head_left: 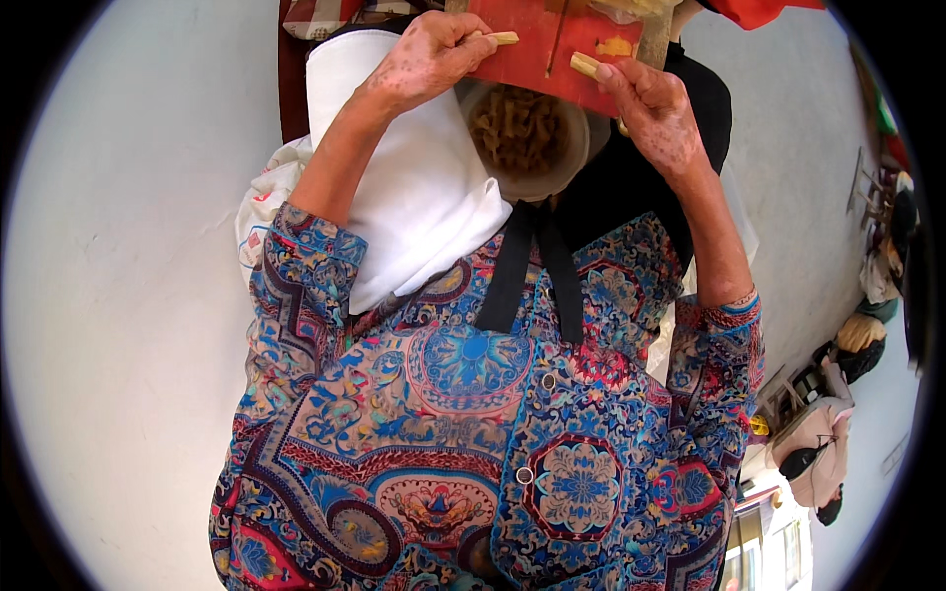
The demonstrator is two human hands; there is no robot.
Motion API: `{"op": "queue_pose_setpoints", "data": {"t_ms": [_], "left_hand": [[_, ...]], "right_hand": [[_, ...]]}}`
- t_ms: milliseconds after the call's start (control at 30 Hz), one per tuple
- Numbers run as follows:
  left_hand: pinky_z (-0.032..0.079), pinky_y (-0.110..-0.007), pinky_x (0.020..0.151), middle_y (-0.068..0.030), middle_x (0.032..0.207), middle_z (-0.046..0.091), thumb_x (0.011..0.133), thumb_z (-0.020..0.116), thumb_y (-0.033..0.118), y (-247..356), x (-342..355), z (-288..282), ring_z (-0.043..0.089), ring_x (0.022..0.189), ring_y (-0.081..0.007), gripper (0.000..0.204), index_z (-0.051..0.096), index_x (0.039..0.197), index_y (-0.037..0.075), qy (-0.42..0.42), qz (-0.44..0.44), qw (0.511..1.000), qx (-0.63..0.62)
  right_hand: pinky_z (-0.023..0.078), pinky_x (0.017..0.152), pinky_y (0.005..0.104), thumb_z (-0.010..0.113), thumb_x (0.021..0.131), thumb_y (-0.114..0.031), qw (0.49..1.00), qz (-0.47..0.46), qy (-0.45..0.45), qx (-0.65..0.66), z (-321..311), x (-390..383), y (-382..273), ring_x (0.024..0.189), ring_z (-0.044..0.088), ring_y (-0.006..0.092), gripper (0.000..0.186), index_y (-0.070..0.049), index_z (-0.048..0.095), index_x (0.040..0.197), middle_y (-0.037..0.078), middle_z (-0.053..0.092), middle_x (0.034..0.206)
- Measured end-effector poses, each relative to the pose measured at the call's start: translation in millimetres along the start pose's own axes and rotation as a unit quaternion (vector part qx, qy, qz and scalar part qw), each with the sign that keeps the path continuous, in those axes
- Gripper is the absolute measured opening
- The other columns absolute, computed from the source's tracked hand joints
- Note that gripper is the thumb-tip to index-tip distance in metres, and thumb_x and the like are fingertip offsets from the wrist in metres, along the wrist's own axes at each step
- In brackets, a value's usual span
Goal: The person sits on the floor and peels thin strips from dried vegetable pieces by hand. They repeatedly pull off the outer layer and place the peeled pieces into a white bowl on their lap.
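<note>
A person in a patterned blue, red and tan jacket [473,424] works over a red board [552,44], seen from the head camera looking down the chest. The left hand [429,54] is curled nearly closed, thumb and fingers pinching a short pale stick [501,37] whose end pokes out over the board's left edge. The right hand [650,103] is likewise closed in a narrow grip around a second pale stick [584,65], its cut end pointing left across the board's lower right part; the fingertips rest against the red surface. A small yellowish scrap [616,46] lies on the board just above that stick. Directly below the board, between the two forearms, sits a round bowl [527,133] filled with brownish curled shavings, its rim partly hidden by the board's lower edge. A white cloth [404,187] drapes under the left forearm, and black fabric [631,177] lies under the right one. A black ribbon [532,271] hangs down the jacket front from just below the bowl. Pale ground [128,295] spreads to the left.
</note>
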State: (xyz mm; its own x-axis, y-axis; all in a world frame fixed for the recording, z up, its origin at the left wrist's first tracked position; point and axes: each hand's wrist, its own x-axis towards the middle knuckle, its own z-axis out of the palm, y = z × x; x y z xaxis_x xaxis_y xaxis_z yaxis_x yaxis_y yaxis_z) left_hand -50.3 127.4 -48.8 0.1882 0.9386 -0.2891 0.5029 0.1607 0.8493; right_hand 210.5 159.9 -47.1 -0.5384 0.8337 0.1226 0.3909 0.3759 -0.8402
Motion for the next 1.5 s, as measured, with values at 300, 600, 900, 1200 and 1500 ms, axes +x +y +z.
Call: {"op": "queue_pose_setpoints", "data": {"t_ms": [300, 600, 900, 1200, 1500], "left_hand": [[0.047, -0.034, 0.075, -0.0127, 0.102, 0.064, 0.088, 0.062, 0.022, 5, -61, 20, 0.059, 0.085, -0.0273, 0.034, 0.057, 0.117, 0.005, 0.077, 0.154, 0.964, 0.203], [0.047, -0.034, 0.080, -0.0165, 0.104, 0.063, 0.087, 0.060, 0.007, 41, -122, 42, 0.060, 0.093, -0.0301, 0.029, 0.056, 0.116, 0.000, -0.101, 0.109, 0.983, -0.107], [0.043, -0.030, 0.054, -0.0078, 0.066, 0.058, 0.083, 0.061, 0.002, 32, -141, 46, 0.057, 0.059, -0.0204, 0.010, 0.064, 0.092, -0.001, -0.059, 0.158, 0.982, -0.089], [0.045, -0.033, 0.061, -0.0094, 0.078, 0.062, 0.081, 0.062, 0.000, 37, -151, -24, 0.059, 0.070, -0.0245, 0.014, 0.064, 0.095, 0.000, -0.033, 0.100, 0.990, 0.095], [0.048, -0.037, 0.063, -0.0096, 0.080, 0.059, 0.080, 0.064, 0.007, 64, -142, 24, 0.059, 0.075, -0.0284, 0.021, 0.058, 0.101, 0.005, -0.139, 0.114, 0.961, 0.208]], "right_hand": [[0.038, 0.045, 0.0330, 0.057, 0.091, -0.009, 0.998, 0.024, -0.041, 0.033, 13, -51, -51, 0.049, 0.048, 0.0267, 0.014, 0.002, 0.056, 0.081, 0.014, 0.048, 0.059], [0.041, 0.044, 0.0397, 0.060, 0.086, -0.005, 0.994, -0.044, -0.094, 0.023, 38, -92, -84, 0.055, 0.056, 0.0325, 0.011, 0.000, 0.053, 0.079, 0.014, 0.053, 0.064], [0.045, 0.051, 0.0425, 0.059, 0.088, -0.015, 0.977, 0.023, -0.206, 0.051, 42, -100, -90, 0.060, 0.058, 0.0349, 0.017, -0.003, 0.054, 0.078, 0.014, 0.056, 0.064], [0.041, 0.046, 0.0428, 0.058, 0.088, -0.014, 0.981, -0.064, -0.169, 0.068, 56, -78, -95, 0.054, 0.055, 0.0348, 0.019, -0.002, 0.051, 0.075, 0.016, 0.050, 0.056], [0.040, 0.049, 0.0461, 0.058, 0.089, -0.017, 0.970, -0.029, -0.210, 0.122, 52, -71, -90, 0.057, 0.054, 0.0397, 0.023, -0.001, 0.051, 0.074, 0.019, 0.052, 0.058]]}}
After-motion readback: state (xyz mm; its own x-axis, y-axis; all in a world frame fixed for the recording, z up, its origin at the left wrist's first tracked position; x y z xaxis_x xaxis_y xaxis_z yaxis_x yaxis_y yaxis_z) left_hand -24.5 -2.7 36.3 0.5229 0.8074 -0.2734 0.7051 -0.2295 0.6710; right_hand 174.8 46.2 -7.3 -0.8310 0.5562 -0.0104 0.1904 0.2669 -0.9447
